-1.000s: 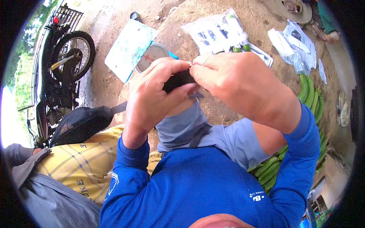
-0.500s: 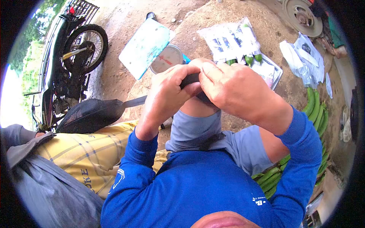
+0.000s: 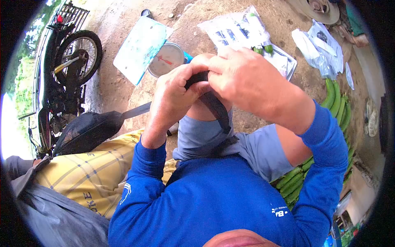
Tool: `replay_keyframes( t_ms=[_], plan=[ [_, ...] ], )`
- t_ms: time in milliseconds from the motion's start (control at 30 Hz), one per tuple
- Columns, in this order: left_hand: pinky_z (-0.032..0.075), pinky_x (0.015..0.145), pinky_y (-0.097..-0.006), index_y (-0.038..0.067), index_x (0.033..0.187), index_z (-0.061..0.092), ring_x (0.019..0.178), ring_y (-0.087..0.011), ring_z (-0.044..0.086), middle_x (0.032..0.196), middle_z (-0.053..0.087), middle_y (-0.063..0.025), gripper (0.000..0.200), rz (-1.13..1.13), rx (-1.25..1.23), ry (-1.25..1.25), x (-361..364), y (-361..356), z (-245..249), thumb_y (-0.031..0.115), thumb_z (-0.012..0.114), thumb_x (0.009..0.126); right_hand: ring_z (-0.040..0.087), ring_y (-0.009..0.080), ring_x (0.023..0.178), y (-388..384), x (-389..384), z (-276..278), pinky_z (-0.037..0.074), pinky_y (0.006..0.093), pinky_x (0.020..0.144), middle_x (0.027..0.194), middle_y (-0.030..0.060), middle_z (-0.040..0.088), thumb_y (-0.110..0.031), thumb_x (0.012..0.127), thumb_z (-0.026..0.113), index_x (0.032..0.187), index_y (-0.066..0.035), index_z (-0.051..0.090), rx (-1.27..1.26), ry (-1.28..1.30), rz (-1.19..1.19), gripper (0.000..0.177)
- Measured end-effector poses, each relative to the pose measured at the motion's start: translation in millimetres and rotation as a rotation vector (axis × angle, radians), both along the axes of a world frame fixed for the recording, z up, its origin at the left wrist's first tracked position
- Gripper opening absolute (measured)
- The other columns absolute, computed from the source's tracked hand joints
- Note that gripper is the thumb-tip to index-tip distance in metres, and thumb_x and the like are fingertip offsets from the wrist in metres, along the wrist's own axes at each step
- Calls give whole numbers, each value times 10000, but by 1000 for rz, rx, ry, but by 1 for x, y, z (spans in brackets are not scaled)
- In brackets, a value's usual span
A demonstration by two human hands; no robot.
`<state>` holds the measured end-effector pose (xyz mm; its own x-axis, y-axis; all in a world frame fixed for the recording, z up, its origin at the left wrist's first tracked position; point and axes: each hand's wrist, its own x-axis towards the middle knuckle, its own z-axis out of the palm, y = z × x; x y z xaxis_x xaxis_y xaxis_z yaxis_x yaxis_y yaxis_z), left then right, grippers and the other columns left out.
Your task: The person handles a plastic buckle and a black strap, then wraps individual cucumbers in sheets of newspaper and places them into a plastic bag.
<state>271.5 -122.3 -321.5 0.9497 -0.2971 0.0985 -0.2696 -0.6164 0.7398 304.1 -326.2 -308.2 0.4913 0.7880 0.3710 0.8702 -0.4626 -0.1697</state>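
holds a black strap up above one bare knee, gripped by left hand and right hand close together. clamps it between left thumb and fingers; pinches its upper part with right fingers curled shut, tips hidden behind the knuckles. lets a lower length hang towards the grey-blue shorts. near the left wrist, a grey strap leading to a black mesh bag. ahead of the hands, a dial scale. looks partway through working the strap by hand: raised and held, but with no finished join or fastening in sight. cannot tell how much is left.
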Motion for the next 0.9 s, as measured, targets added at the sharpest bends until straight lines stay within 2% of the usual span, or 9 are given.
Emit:
replay_keyframes(
  t_ms=[67,233,367,467,633,733,833,900],
  plan=[
    [550,797,-373,93,1129,672,917,-308,701,981,700,-152,352,-9,28,-16,1,3,-1,114,778,794,647,251,903,3,-7,-1,576,377,699,898,88,650,-202,789,644,872,-41,708,-78,-63,-15,192],
    [545,863,-355,71,1165,662,982,-286,701,1041,709,-153,398,-1,35,92,4,6,1,45,760,780,644,211,883,9,-12,-14,575,308,655,869,74,631,-194,772,645,847,-59,697,-40,-121,-41,163],
    [542,893,-337,39,1184,646,1000,-227,701,1063,720,-135,404,8,-180,215,7,11,-4,7,731,790,625,186,883,13,-10,-18,556,285,651,966,69,615,-179,769,639,878,-75,640,-21,-109,-54,151],
    [544,887,-333,25,1196,631,994,-201,699,1049,723,-135,409,42,-228,217,8,12,-4,23,728,798,636,196,870,17,-3,-18,568,270,615,860,60,626,-205,781,638,864,-76,669,5,-165,-74,157],
    [546,872,-332,18,1218,607,983,-195,699,1030,718,-150,425,129,-271,202,8,8,-4,96,738,821,636,216,864,15,8,-13,578,290,657,889,74,617,-201,788,633,896,-67,662,17,-167,-67,174],
    [546,861,-331,21,1223,603,975,-194,699,1027,716,-154,418,86,-253,115,11,10,-2,113,733,837,636,231,865,12,11,-6,582,311,683,902,88,606,-196,796,627,903,-59,654,40,-174,-50,175],
    [547,852,-336,33,1218,611,971,-200,702,1023,717,-147,415,56,-360,195,13,14,4,110,740,831,638,241,871,13,9,1,581,322,693,904,96,599,-192,800,623,905,-58,644,35,-151,-37,171],
    [549,848,-343,47,1205,624,968,-225,709,1029,715,-150,404,34,-270,119,17,14,7,104,742,823,638,245,877,12,8,4,579,325,696,906,99,596,-190,800,622,906,-59,637,24,-138,-47,170]
  ],
)
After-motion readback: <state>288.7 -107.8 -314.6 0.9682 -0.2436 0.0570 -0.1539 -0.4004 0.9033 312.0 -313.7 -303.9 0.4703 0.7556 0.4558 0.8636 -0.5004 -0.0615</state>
